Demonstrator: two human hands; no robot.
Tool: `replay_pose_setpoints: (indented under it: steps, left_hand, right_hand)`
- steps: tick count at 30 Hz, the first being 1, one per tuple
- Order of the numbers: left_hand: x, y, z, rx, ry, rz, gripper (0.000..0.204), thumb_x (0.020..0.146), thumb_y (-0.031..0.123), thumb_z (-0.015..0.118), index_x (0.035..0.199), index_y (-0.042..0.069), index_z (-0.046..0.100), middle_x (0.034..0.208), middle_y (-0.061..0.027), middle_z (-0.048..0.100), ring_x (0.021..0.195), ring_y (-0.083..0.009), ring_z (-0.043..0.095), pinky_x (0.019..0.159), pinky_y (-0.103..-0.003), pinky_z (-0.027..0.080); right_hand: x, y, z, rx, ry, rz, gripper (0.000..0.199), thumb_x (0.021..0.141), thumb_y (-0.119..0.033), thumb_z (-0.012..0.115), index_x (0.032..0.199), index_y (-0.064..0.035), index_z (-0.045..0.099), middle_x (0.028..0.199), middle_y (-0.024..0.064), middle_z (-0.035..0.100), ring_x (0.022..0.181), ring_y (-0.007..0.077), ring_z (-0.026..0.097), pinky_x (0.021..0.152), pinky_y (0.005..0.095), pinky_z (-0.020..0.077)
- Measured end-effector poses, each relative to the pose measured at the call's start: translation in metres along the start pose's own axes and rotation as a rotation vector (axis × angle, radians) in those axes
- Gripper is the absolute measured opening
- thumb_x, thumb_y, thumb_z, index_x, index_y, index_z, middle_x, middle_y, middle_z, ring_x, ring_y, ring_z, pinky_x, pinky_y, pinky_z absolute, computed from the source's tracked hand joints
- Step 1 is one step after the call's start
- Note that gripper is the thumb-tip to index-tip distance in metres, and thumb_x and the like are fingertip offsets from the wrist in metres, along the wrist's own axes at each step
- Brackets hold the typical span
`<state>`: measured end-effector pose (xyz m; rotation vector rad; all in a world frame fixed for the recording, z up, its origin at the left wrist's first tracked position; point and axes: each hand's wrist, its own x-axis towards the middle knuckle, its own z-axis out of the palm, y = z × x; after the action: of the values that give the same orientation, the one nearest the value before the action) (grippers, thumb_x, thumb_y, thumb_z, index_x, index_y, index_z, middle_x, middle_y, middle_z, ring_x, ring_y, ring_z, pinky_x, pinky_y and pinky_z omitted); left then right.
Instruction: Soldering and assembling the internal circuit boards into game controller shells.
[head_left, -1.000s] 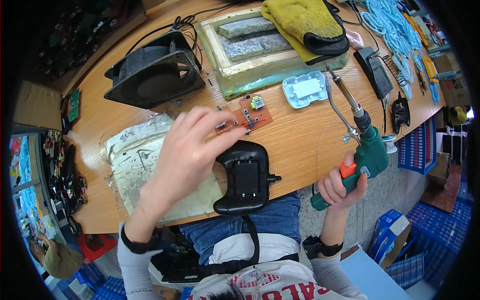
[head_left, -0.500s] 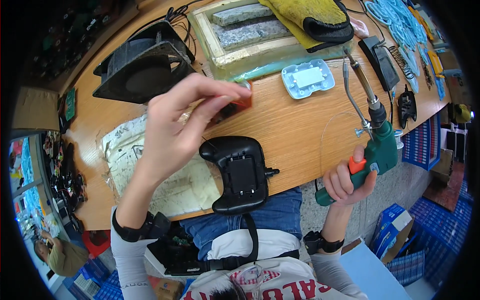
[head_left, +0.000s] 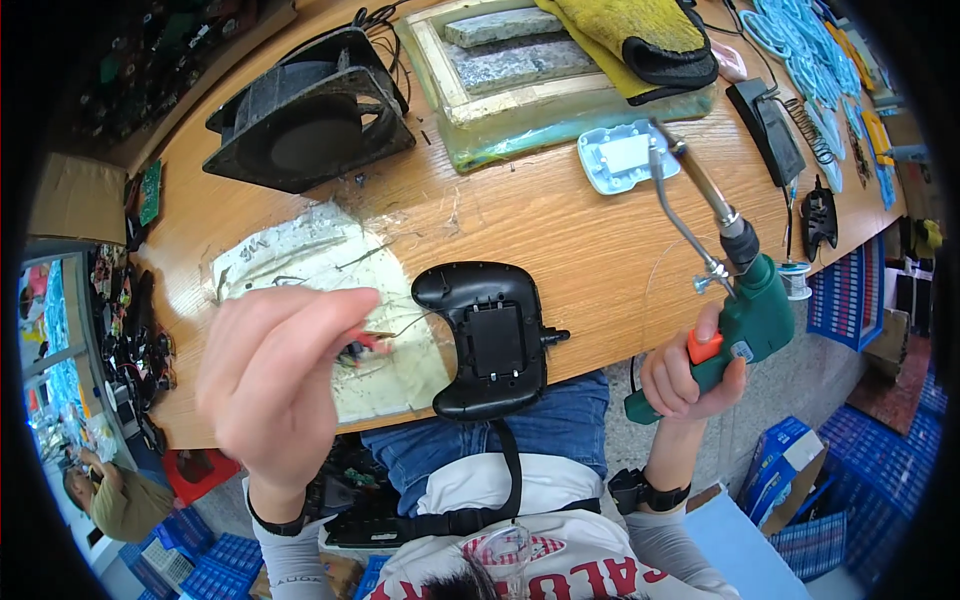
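Note:
My left hand (head_left: 285,375) is raised over the near left of the table. Its fingers are pinched on a small red part (head_left: 372,343) with thin wires, blurred and mostly hidden behind the fingers. In my right hand (head_left: 690,375) is a green soldering gun (head_left: 765,305), with an orange trigger, a long metal tip and a curved feed tube pointing away from me. Between the hands a black game controller (head_left: 497,340) lies back side up at the table's near edge, a short plug-like stub on its right. A stained white sheet (head_left: 400,370) is under my left hand.
A black fan (head_left: 310,125) stands far left, beside a framed tray (head_left: 440,85) with stone bars and a yellow cloth (head_left: 620,35). A light blue shell (head_left: 612,178) lies near the gun's tip. On the right are a black stand (head_left: 765,130) and a solder spool (head_left: 795,282).
My left hand has come back toward me and to the left with the small red part, away from the fan. The soldering gun has shifted slightly, its tip swinging left toward the blue shell.

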<state>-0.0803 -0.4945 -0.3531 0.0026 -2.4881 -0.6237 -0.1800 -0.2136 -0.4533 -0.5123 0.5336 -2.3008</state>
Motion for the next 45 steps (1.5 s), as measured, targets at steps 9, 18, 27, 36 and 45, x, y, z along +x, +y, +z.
replay_pose_setpoints:
  steps: [9, 18, 27, 36, 45]
  left_hand:
    - [0.012, -0.016, 0.038, 0.176, -0.383, 0.003, 0.019, 0.067, 0.0, 0.059, 0.084, 0.008, 0.062, 0.073, -0.0034, 0.052, 0.065, -0.0203, 0.05, 0.058, -0.03, 0.035]
    - [-0.021, 0.003, 0.041, -0.236, -0.465, -0.003, 0.019, 0.064, 0.001, 0.065, 0.082, 0.007, 0.064, 0.079, -0.0026, 0.057, 0.074, -0.0192, 0.054, 0.065, -0.03, 0.036]
    - [-0.039, 0.003, 0.052, -0.282, -0.465, 0.027, 0.019, 0.061, 0.002, 0.067, 0.079, 0.008, 0.063, 0.08, -0.0013, 0.054, 0.08, -0.0174, 0.055, 0.07, -0.031, 0.035]
    - [-0.032, 0.002, 0.04, -0.142, -0.517, 0.048, 0.019, 0.061, 0.0, 0.068, 0.078, 0.007, 0.064, 0.078, -0.0028, 0.056, 0.077, -0.0206, 0.056, 0.068, -0.031, 0.04]
    - [-0.007, -0.001, -0.019, 0.125, -0.334, -0.034, 0.02, 0.062, -0.007, 0.059, 0.081, 0.001, 0.061, 0.072, -0.0095, 0.058, 0.063, -0.0231, 0.058, 0.054, -0.028, 0.046]
  right_hand:
    - [-0.025, -0.004, 0.002, 0.066, 0.118, 0.052, 0.048, 0.084, -0.037, 0.055, 0.113, -0.0022, 0.038, 0.053, 0.002, 0.042, 0.039, 0.0094, 0.04, 0.039, 0.0246, 0.0344]
    - [-0.04, -0.009, 0.01, -0.057, 0.129, 0.103, 0.04, 0.088, -0.037, 0.051, 0.106, -0.005, 0.037, 0.05, -0.0005, 0.04, 0.036, 0.0084, 0.04, 0.033, 0.0217, 0.0353]
    - [-0.096, -0.048, 0.036, -0.542, 0.433, 0.396, 0.052, 0.069, -0.027, 0.068, 0.099, 0.0104, 0.049, 0.055, 0.0091, 0.05, 0.042, 0.0136, 0.046, 0.039, 0.0247, 0.0344]
    - [-0.081, -0.065, 0.048, -1.087, 0.156, 0.443, 0.059, 0.066, -0.042, 0.074, 0.09, 0.0077, 0.055, 0.05, 0.0035, 0.05, 0.038, 0.009, 0.045, 0.038, 0.0202, 0.0325]
    - [-0.08, -0.06, 0.047, -0.951, 0.388, 0.491, 0.049, 0.066, -0.047, 0.073, 0.07, -0.0007, 0.058, 0.055, 0.0004, 0.054, 0.043, 0.01, 0.051, 0.041, 0.022, 0.036]
